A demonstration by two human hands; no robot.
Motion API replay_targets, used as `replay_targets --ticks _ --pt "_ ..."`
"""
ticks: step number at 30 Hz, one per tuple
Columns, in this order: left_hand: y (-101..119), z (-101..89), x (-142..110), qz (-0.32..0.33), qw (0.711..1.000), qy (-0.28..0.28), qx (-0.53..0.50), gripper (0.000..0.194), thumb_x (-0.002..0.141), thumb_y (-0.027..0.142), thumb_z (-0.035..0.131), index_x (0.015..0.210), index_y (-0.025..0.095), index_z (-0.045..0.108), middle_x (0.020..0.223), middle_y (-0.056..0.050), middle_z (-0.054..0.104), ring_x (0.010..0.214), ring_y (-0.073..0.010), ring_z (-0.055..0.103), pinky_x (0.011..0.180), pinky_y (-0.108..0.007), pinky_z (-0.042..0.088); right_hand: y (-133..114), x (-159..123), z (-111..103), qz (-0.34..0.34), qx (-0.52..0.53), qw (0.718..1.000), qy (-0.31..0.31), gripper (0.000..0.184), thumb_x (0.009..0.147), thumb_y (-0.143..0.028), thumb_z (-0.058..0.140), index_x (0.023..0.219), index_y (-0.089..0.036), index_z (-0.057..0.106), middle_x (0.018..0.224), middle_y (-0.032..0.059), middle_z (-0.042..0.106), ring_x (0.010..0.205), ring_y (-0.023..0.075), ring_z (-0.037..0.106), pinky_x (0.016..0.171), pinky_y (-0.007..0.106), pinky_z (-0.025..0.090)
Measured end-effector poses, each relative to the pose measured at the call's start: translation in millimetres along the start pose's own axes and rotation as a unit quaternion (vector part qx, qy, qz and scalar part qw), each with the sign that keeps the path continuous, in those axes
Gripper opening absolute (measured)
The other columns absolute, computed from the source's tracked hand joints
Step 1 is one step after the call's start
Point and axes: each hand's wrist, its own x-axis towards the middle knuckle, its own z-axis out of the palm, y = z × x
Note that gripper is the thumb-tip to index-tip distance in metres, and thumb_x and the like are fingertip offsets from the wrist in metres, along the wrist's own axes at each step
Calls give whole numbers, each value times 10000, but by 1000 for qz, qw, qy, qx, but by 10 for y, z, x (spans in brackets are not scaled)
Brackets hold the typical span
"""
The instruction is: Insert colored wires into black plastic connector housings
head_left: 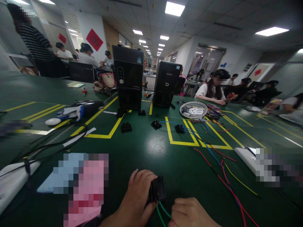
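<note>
- One black block (161, 189) is held on the green table (132, 148) under the left hand (139, 195); its fingers are bent over the far edge and the block is clasped between fingers and thumb.
- Two green wires (160, 214) are seen leaving the block's near end.
- One of these wires is met by the right hand (190, 212), which is curled; whether the wire is pinched cannot be told.
- Three similar dark blocks (126, 127) are spread in a row farther off, the rightmost touched by blue wires (197, 136).
- Two black computer towers (127, 78) are stood upright behind them.
- One white round basket (193, 109) is placed right of the towers.
- One yellow wire (240, 179) is laid at right, near red wires (205, 160).
</note>
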Motion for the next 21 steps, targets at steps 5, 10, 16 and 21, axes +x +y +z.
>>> replay_targets --ticks 5,10,16,21 --pt "-4 -1 -4 -7 1000 -4 -13 581 735 116 581 1257 265 373 1236 -56 524 1194 -285 446 1069 -580 238 -42 22 -90 70 66 992 80 535 1045 -326 156 613 -204 447 502 -6 477 480 123 405 477 268 312" --pt "-12 27 -7 12 999 21 -24 682 633 60 529 1262 264 363 1234 -48 523 1181 -283 454 1065 -567 243 -55 22 98 -42 82 993 71 572 1055 -327 178 570 -190 449 477 -28 458 455 108 354 430 249 251" --pt "-1 22 -2 9 999 29 -29 633 661 80 521 1250 259 374 1223 -52 533 1178 -277 460 1074 -555 231 16 11 50 6 50 999 9 621 1047 -325 158 490 -205 406 400 -38 399 386 111 280 411 283 230" --pt "-11 40 -6 9 999 40 -26 597 697 105 549 1246 265 377 1204 -50 538 1165 -276 468 1064 -554 252 -114 6 -265 216 141 966 22 557 1045 -317 237 575 -197 513 579 1 574 560 104 544 631 224 427"
